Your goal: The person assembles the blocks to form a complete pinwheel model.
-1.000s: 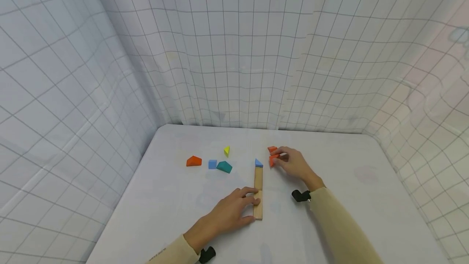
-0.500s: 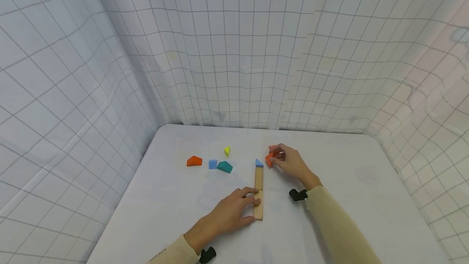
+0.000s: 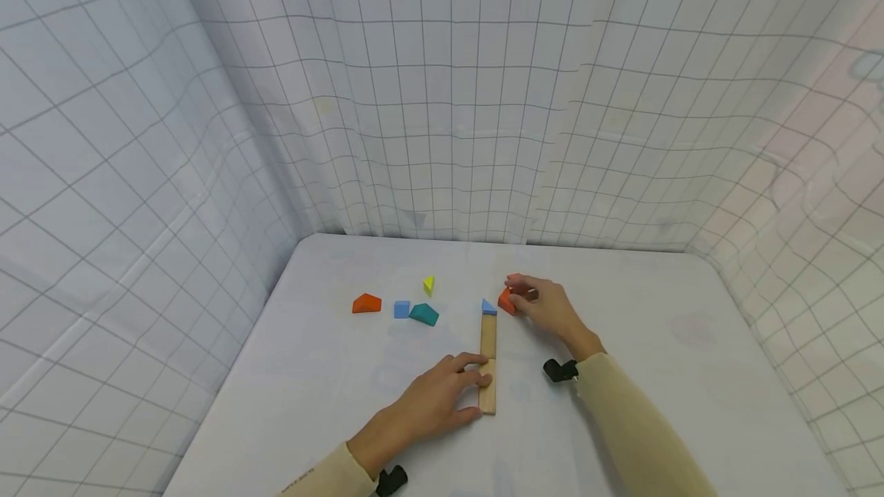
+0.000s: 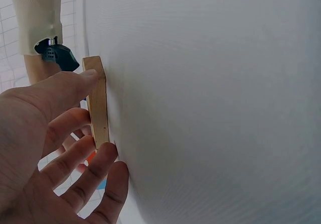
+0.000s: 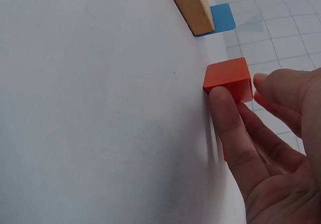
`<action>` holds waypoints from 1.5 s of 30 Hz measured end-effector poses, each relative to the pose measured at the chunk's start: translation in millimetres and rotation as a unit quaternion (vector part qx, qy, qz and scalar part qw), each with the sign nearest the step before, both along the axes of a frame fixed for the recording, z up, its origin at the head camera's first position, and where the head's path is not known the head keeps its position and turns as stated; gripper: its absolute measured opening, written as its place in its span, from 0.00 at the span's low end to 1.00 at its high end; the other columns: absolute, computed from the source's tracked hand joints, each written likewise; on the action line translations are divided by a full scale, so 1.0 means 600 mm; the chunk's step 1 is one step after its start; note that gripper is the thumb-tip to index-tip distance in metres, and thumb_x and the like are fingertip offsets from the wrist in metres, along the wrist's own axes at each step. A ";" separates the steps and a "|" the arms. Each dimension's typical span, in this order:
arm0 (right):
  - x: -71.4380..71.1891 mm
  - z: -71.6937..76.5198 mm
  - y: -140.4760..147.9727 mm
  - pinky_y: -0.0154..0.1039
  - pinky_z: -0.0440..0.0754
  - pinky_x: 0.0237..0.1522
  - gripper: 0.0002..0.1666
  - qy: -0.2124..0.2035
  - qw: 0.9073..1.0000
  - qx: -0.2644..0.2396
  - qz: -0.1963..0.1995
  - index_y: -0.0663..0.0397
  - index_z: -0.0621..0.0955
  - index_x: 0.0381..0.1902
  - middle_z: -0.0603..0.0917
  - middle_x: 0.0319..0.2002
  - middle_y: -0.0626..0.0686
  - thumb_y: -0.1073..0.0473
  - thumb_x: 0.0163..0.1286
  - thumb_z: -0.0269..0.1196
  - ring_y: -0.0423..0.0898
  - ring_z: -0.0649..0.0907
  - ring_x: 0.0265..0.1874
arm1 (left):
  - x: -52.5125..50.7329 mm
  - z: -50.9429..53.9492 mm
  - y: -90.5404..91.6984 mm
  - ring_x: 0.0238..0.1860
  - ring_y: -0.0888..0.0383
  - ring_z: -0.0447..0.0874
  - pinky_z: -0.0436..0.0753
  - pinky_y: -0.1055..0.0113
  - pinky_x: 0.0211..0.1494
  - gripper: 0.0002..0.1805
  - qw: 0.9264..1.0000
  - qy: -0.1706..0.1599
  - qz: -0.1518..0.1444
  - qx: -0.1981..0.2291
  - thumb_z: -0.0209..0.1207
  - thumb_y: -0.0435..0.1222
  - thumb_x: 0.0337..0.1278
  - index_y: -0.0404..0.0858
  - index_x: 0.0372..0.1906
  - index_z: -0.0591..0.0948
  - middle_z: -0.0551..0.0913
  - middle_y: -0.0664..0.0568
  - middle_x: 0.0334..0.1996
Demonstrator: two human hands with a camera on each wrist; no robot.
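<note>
Noted white surface (image 3: 691,328). Saw left hand (image 3: 438,397), fingers apart, loose on nearer wooden block (image 3: 487,400); right hand (image 3: 549,307) clamped, thumb and finger, on orange block (image 3: 506,301). Found farther wooden block (image 3: 488,336), end to end with the nearer. Spotted left orange block (image 3: 367,303) well apart, teal block (image 3: 424,314) just beside blue cube (image 3: 401,309), blue triangle (image 3: 489,307) touching farther wood, just left of clamped orange; lastly, yellow triangle (image 3: 429,284) beyond teal.
</note>
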State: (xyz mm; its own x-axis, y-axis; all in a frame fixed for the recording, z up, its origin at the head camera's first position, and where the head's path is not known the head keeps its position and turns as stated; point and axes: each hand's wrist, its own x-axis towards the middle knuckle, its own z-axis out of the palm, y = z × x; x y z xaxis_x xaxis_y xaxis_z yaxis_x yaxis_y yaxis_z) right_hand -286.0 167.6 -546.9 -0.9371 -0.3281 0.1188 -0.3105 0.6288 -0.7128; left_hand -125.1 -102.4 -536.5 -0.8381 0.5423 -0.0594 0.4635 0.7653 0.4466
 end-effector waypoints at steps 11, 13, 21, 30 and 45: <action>-0.001 -0.010 -0.013 0.52 0.92 0.61 0.22 0.012 1.000 -0.013 0.020 0.55 0.89 0.72 0.88 0.76 0.61 0.59 0.86 0.72 0.58 0.95 0.59 | 0.002 0.004 0.000 0.77 0.52 0.83 0.91 0.53 0.76 0.25 1.000 -0.003 0.002 0.007 0.80 0.47 0.74 0.55 0.72 0.91 0.79 0.60 0.83; -0.001 -0.011 -0.015 0.52 0.92 0.60 0.22 0.012 1.000 -0.015 0.023 0.55 0.89 0.72 0.87 0.76 0.62 0.58 0.86 0.72 0.58 0.95 0.59 | 0.003 0.004 0.000 0.77 0.53 0.83 0.91 0.53 0.76 0.25 1.000 -0.002 0.001 0.009 0.81 0.47 0.74 0.55 0.72 0.91 0.79 0.60 0.83; 0.000 -0.010 -0.024 0.48 0.90 0.58 0.21 0.007 0.999 -0.024 0.021 0.55 0.89 0.71 0.92 0.68 0.60 0.57 0.85 0.73 0.56 0.95 0.57 | 0.002 0.000 0.001 0.77 0.53 0.83 0.90 0.53 0.77 0.26 1.000 -0.005 0.001 0.008 0.80 0.48 0.74 0.55 0.72 0.91 0.78 0.60 0.84; -0.002 -0.014 -0.028 0.45 0.88 0.57 0.22 0.011 0.999 -0.026 0.021 0.54 0.89 0.71 0.96 0.61 0.57 0.56 0.84 0.74 0.54 0.94 0.54 | 0.002 0.002 -0.001 0.77 0.52 0.83 0.91 0.52 0.76 0.26 1.000 -0.002 -0.003 0.014 0.80 0.48 0.74 0.54 0.72 0.91 0.79 0.59 0.84; -0.002 -0.013 -0.032 0.47 0.88 0.59 0.23 -0.003 0.999 -0.027 0.024 0.54 0.89 0.71 0.93 0.65 0.56 0.56 0.84 0.74 0.53 0.94 0.56 | 0.002 0.002 0.000 0.76 0.53 0.83 0.90 0.55 0.77 0.26 1.000 0.000 -0.002 0.011 0.81 0.47 0.74 0.54 0.72 0.91 0.79 0.59 0.84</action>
State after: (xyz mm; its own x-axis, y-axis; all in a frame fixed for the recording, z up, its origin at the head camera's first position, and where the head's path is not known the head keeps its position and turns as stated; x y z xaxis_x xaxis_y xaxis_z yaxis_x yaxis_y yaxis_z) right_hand -286.9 148.1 -554.8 -0.9211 -0.3663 0.1322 -0.3353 0.5732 -0.7477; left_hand -124.2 -102.3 -535.4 -0.8363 0.5463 -0.0468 0.4663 0.7536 0.4634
